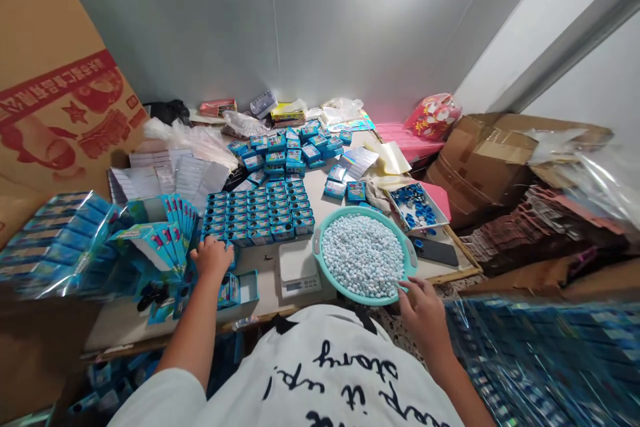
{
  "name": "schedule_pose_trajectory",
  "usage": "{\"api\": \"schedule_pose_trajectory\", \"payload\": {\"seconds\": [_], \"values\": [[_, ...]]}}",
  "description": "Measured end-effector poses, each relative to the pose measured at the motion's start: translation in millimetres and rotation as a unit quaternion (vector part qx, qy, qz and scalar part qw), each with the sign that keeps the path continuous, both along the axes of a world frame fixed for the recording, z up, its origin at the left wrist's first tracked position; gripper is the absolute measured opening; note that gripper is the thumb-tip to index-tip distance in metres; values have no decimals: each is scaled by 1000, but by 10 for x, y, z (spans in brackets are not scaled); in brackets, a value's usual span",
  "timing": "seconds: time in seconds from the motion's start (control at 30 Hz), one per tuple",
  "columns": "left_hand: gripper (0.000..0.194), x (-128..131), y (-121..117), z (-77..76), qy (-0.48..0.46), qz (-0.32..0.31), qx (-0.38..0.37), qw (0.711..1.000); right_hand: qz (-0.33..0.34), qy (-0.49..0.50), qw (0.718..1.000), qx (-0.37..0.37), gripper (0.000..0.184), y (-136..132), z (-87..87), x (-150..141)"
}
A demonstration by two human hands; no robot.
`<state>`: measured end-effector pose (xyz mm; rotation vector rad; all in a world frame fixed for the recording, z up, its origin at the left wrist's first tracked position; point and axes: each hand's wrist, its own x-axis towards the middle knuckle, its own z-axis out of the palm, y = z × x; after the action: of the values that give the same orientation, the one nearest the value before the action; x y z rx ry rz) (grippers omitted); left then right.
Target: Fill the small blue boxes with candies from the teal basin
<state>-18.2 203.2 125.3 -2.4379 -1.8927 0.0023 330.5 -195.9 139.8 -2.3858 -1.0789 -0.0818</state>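
My left hand (213,259) is at the front left corner of the rows of small blue boxes (257,213). Its fingers curl down over a small blue box (233,259), mostly covered by the hand. My right hand (423,300) is at the near right rim of a turquoise basin (320,270), thumb and forefinger apart, touching or just above the edge. Small pale blue and white pellets (363,253) fill the basin. Between the box rows and the basin lies a white digital scale (299,271). An open blue carton (247,288) with small boxes inside stands below my left hand.
More blue boxes (285,147) are heaped at the back. Folded blue display cartons (170,233) stand left, beside wrapped packs (60,240). A tray of blue caps (417,207) and a black phone (436,251) lie right. Large cardboard boxes (475,167) flank the table.
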Motion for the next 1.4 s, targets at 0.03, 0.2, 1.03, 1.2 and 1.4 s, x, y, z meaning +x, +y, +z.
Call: {"api": "schedule_pose_trajectory", "payload": {"seconds": [0.03, 0.2, 1.03, 1.2, 1.4], "values": [[33, 44, -46, 60, -7, -18, 7, 1000, -9, -1, 1000, 0, 31, -9, -2, 6], [34, 501, -446, 383, -55, -162, -11, 985, -28, -9, 1000, 1, 31, -36, 13, 61], [33, 381, -1382, -325, -335, -50, -25, 940, 171, -67, 979, -91, 38, 461, 58, 141], [33, -46, -1857, -616, -331, -1, -76, 940, 196, -69, 967, -149, 39, 667, 4, 54], [34, -436, -2310, -875, -285, 31, -181, 941, 232, -59, 958, -160, 30, 679, -111, 70]]}}
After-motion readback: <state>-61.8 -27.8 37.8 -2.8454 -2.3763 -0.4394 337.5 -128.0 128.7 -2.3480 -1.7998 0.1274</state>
